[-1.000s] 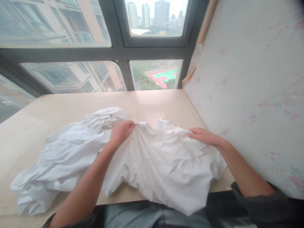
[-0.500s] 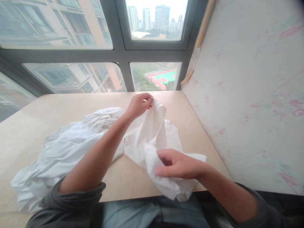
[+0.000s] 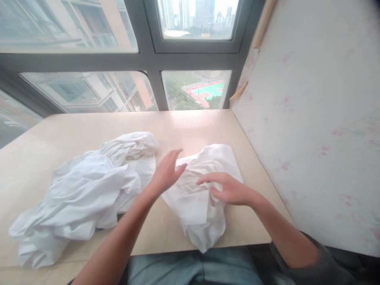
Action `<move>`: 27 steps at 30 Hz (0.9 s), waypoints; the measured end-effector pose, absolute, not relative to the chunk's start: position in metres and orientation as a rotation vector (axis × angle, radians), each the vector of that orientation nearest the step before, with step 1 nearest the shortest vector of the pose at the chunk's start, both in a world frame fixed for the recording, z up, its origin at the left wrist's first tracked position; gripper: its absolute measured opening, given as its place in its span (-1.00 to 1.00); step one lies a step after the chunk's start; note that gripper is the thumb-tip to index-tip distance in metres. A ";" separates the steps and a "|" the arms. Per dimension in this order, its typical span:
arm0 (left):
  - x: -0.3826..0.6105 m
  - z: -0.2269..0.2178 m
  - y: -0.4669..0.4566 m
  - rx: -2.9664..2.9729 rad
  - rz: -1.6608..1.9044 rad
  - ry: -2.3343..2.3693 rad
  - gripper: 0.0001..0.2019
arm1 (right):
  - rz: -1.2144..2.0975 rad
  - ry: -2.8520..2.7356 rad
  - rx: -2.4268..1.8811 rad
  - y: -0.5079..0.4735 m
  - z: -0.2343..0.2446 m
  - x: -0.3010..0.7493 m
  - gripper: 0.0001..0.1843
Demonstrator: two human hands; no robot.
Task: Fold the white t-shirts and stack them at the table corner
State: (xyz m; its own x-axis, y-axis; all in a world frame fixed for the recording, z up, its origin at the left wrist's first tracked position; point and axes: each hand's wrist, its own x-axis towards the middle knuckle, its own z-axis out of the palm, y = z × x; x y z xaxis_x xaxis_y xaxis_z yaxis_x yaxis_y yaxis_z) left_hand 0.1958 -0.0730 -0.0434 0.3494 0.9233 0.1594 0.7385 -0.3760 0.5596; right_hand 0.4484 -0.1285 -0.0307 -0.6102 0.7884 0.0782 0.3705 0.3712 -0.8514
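**Bare left hand (image 3: 169,172) and bare right hand (image 3: 227,189) spread over a crumpled white cloth (image 3: 192,208)**

In the head view, the cloth lay bunched on a pale, wood-grained tabletop (image 3: 74,128), right of a long heap of rumpled white fabric (image 3: 89,184). Its near tip reached about to the front edge, above the person's blue denim trousers (image 3: 166,269). The left hand was at its upper left side, thumb and fingers well parted, with nothing pinched between them. The right hand was over its right half, fingers loosely curved and the gap to the thumb narrower; it gripped nothing visibly, though whether the fingertips brushed the folds could not be told.

The likeliest trouble seemed to be that near tip: a pull toward the body could have dragged it over the edge. With so many loose layers, a quick grab might have caught only the top one and left deeper creases. A wide leftward sweep might have tangled the cloth with the similarly white heap.

No brand, label or writing could be read on either fabric.
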 end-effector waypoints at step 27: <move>0.124 -0.044 -0.102 1.423 0.946 1.666 -0.69 | 0.282 -1.505 -1.596 -0.162 0.005 0.530 -0.66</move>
